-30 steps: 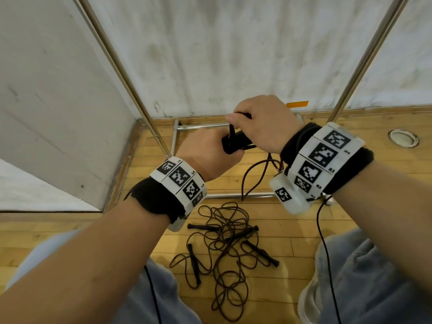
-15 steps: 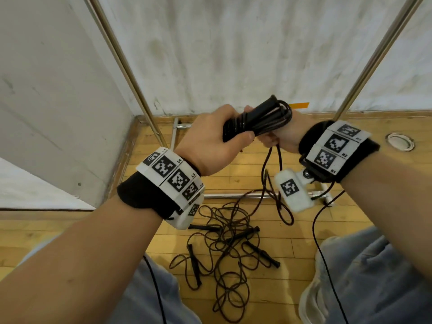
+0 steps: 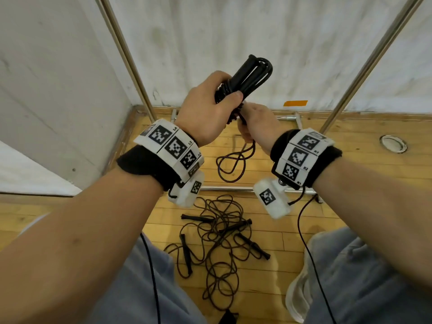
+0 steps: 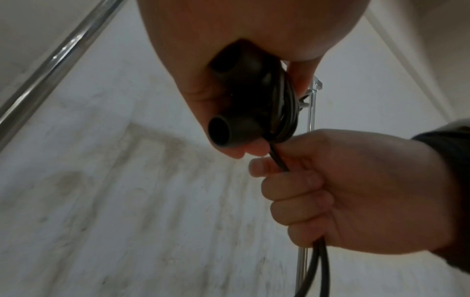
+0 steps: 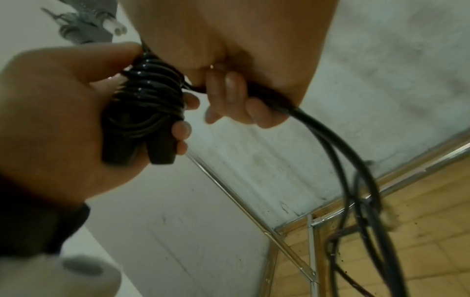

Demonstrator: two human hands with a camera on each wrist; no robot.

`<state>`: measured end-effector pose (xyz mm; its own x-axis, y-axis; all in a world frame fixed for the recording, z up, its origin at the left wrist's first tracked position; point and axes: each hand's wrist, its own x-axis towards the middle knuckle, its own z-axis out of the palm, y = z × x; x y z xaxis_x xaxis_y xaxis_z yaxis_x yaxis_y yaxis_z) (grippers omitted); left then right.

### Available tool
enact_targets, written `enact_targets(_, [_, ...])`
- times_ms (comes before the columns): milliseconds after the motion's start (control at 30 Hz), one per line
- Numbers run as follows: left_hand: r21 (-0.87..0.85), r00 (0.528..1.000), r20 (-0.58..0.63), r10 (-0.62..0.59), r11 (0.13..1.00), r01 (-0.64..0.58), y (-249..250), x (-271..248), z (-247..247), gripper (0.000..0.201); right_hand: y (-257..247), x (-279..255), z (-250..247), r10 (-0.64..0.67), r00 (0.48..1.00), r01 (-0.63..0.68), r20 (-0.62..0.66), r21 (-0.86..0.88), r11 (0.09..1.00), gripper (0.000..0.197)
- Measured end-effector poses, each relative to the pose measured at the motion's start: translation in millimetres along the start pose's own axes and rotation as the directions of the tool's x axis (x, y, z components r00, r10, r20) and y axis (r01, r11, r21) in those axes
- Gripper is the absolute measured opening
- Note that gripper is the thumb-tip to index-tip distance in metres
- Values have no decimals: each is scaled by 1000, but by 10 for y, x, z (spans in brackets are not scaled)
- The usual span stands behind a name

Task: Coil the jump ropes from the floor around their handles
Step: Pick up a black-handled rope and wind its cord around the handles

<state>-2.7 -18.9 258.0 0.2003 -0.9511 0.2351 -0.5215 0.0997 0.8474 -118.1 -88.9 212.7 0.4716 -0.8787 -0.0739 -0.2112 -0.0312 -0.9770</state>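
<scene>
Paired handles (image 3: 243, 77), axis toward 1 o'clock, gripped in our left hand (image 3: 208, 113); our right hand (image 3: 257, 125), at 5 o'clock, pinches the trailing cord (image 3: 236, 160).

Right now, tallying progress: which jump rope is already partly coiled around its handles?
The rope in the left hand; the tangled ropes lie loose on the floor.
</scene>
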Motion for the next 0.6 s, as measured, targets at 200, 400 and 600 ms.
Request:
enact_targets(200, [-19, 999, -38, -2, 1000, 1, 63, 5, -40, 21, -55, -146, -24, -315, 947, 277, -63, -337, 900, 16])
enact_targets(400, [-62, 999, -24, 47, 997, -48, 120, -30, -134, 14, -137, -140, -156, -398, 917, 323, 5, -593, 737, 20])
enact_targets(600, [269, 994, -63, 85, 961, -65, -55, 56, -276, 28, -242, -165, -93, -137, 988, 152, 72, -294, 944, 30])
